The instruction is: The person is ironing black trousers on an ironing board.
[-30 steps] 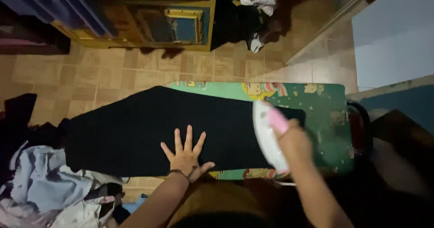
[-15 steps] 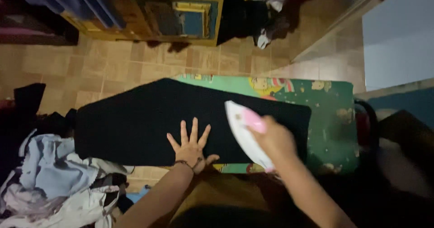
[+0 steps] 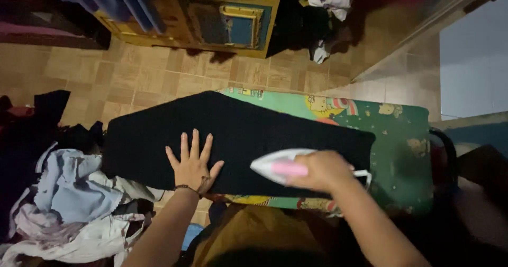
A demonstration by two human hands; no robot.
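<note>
A black garment (image 3: 233, 134) lies flat along a green ironing board (image 3: 402, 145) with a cartoon-print cover. My left hand (image 3: 191, 162) rests on the cloth near its front edge, palm down and fingers spread. My right hand (image 3: 323, 170) grips the pink handle of a white clothes iron (image 3: 278, 166). The iron lies on the garment with its tip pointing left, towards my left hand.
A pile of crumpled light clothes (image 3: 69, 209) lies at the lower left. A yellow and blue cabinet (image 3: 227, 21) stands across the tiled floor (image 3: 148, 76). More clothes (image 3: 328, 2) hang beside it. A pale wall (image 3: 473, 71) is at the right.
My right hand has slid the iron leftward along the garment and turned its tip to the left. My left hand has shifted left on the cloth. The view has panned slightly.
</note>
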